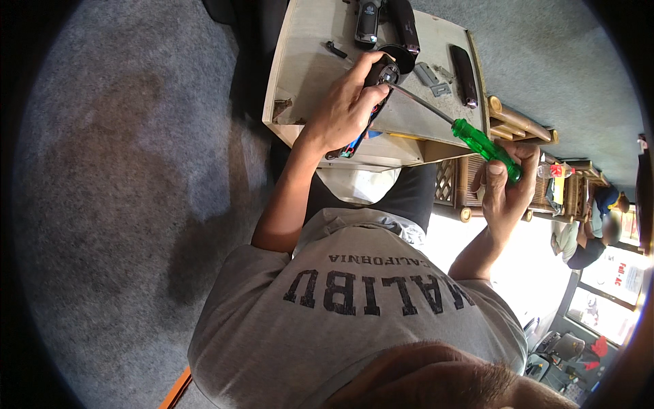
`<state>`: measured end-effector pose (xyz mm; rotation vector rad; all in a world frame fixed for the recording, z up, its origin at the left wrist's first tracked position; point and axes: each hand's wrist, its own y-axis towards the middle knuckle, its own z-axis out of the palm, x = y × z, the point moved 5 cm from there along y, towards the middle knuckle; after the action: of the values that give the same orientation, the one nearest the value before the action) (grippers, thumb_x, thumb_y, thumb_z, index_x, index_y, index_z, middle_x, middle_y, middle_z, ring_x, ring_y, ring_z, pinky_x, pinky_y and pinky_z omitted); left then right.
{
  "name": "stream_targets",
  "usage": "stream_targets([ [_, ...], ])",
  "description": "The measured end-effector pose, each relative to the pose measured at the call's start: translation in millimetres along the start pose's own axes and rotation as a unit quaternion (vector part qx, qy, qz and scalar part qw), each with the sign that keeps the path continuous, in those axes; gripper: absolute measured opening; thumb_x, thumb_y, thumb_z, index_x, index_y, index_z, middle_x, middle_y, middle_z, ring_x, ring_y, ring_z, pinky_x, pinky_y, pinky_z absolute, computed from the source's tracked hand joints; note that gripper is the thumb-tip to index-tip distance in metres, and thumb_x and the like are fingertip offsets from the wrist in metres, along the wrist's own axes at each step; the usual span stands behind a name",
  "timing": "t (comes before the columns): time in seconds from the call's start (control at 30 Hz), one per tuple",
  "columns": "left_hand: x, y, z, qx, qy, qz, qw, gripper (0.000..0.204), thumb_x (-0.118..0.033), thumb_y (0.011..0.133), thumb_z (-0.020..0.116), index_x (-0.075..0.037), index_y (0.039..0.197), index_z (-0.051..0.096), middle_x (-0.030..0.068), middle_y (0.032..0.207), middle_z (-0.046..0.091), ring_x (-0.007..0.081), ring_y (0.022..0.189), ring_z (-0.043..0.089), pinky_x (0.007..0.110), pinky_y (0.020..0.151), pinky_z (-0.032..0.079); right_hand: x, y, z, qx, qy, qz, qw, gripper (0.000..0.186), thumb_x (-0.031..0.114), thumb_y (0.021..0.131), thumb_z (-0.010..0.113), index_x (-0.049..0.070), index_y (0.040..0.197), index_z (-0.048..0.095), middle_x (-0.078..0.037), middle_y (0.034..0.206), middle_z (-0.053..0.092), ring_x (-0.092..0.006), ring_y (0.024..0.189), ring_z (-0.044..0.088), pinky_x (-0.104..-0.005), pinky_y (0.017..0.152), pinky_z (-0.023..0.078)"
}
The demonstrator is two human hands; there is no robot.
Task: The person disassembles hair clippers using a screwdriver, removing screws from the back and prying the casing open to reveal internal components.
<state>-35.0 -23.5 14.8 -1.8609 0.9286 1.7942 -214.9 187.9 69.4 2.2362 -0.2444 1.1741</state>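
Observation:
My left hand (pixel 344 112) is wrapped round a slim black handheld device (pixel 353 147) with its casing opened. Blue and red parts show inside it; my fingers hide much of its middle. In my right hand (pixel 507 194) is a screwdriver (pixel 480 142) with a clear green handle, gripped near the handle's end. Its long metal shaft points left, and the tip meets the device's upper end beside my left thumb. Whether the tip sits on a screw is too small to tell.
Under the device stands a pale wooden table (pixel 306 85). On it lie a black-and-grey device (pixel 368 24), a dark casing (pixel 465 76), grey plastic pieces (pixel 430 76) and a small black part (pixel 336 49). Bamboo furniture (pixel 521 123) stands to the right, with a person (pixel 593 249) farther off.

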Motion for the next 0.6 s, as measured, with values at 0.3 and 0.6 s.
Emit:
stream_targets([
  [0.3,4,4,-1,0.022,-0.002,0.048,0.999,0.043,-0.021,0.105,0.039,-0.010,0.145,0.048,0.0107,0.079,0.055,0.0192,0.059,0.058,0.037,0.055,0.051,-6,12,-3,0.007,0.022,0.066,0.998,0.047,0.028,0.101,0.071,0.001,0.129,0.044,-0.010,0.097,0.060,-0.0092,0.073,0.057,-0.0240,0.064,0.045],
  [0.6,0,0,-2,0.075,-0.074,-0.034,0.994,0.045,-0.026,0.107,0.039,-0.014,0.150,0.047,0.0031,0.076,0.049,0.0110,0.060,0.055,0.031,0.056,0.052,0,9,-3,-0.026,0.068,0.065,0.995,0.047,0.025,0.100,0.071,0.002,0.129,0.042,-0.010,0.103,0.059,-0.0107,0.083,0.059,-0.0235,0.066,0.046],
])
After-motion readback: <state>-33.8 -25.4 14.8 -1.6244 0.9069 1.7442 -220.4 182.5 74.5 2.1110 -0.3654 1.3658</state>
